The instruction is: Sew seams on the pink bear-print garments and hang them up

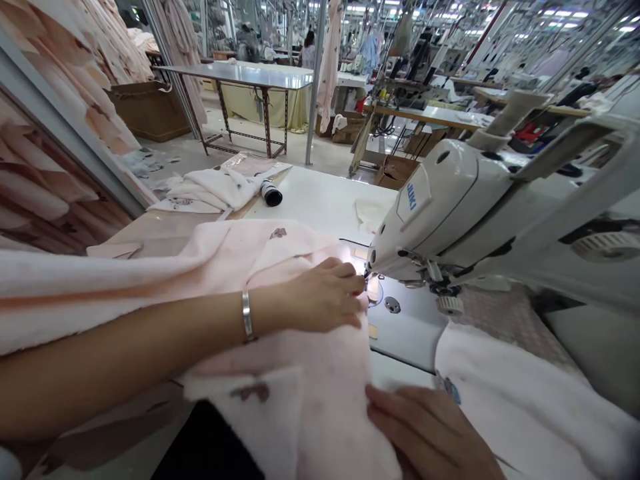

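Technique: pink fabric (325, 393) is best kept flat and taut between both hands, fingertips held clear of the needle (369, 273).
Right hand (430, 433): laid open on the fabric's near edge, nothing gripped.
Left hand (320, 297): spread flat, pressed onto the fabric just before the needle.
Sewing machine (450, 213): seated on the bench (320, 197) beyond.

two hands rest on one pink fabric piece (325, 373): left hand (320, 297) at centre, right hand (430, 433) at five o'clock. one juki sewing machine (450, 207) at three, one silver bracelet (247, 315) at eight, one black roll (271, 194) at ten, one long table (240, 73) at eleven.
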`<state>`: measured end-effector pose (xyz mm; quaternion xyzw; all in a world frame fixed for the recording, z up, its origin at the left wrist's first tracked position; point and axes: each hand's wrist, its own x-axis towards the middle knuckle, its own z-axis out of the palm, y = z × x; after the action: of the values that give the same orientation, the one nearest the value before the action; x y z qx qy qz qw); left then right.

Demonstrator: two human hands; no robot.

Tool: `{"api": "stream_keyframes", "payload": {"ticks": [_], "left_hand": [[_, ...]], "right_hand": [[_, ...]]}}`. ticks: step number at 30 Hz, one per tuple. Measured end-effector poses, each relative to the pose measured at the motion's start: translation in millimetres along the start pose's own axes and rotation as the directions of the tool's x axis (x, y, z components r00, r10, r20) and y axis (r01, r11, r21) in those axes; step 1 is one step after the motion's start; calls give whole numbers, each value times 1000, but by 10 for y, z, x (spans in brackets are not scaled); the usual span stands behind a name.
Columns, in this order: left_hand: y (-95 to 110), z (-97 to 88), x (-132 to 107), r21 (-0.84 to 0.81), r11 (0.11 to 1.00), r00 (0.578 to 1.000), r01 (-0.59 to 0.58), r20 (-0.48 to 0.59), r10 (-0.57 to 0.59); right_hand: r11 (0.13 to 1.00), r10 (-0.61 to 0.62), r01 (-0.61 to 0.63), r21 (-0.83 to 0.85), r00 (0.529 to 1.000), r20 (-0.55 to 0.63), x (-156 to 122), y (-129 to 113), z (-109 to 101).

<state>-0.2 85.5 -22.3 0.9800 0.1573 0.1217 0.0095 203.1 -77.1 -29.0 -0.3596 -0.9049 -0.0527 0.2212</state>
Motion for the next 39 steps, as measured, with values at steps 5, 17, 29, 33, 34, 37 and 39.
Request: {"api": "stream_keyframes", "payload": {"ticks": [5,17,29,33,34,37,39], "left_hand": [[267,-187,48,2,998,989,60,135,-60],[986,-44,-502,-111,971,976,213,59,-208],[280,-66,-262,-141,990,1000,23,20,-20],[76,-29,-180,-116,993,1000,-11,-4,11],[0,-12,-144,-107,994,1000,-24,-9,23],[-264,39,-2,-90,994,998,-60,-21,59],[-428,65,103,-82,994,997,-67,-30,65]], "right_hand": [[996,61,-57,72,996,-62,122,-59,4],[996,-10,6,86,999,45,-198,-138,-90],[994,-95,99,-50,992,83,160,148,-31],[996,-77,80,-49,994,72,252,292,-5],[997,-57,59,-39,996,65,287,340,13],[1000,0,1,-10,998,60,398,517,100],[999,26,-23,-48,997,72,452,645,174]]}}
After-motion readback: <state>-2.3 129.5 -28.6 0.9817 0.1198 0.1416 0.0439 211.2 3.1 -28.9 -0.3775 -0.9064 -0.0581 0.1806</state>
